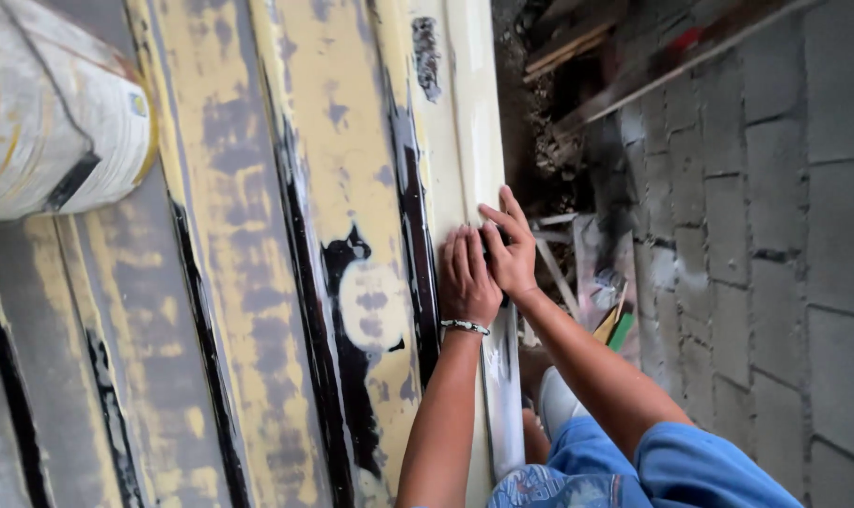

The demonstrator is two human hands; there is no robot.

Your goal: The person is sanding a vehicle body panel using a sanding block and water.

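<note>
My left hand (pixel 466 277), with a beaded bracelet on the wrist, lies flat with fingers together on the pale right edge of a large ribbed panel (pixel 258 235). The panel is patched with yellow filler, grey sanded spots and black streaks. My right hand (pixel 512 249) rests beside the left one and partly over it. Both press on a small dark pad (pixel 491 237), mostly hidden under the fingers, against the panel's cream edge strip (pixel 474 122).
A white paint-stained cylinder (pixel 51 113) juts in at the top left. Grey paving blocks (pixel 775 235) cover the right side. Wooden slats and debris (pixel 577 56) lie by the panel's edge, with a green and yellow scrap (pixel 617 327). My blue shorts (pixel 634 470) show at the bottom.
</note>
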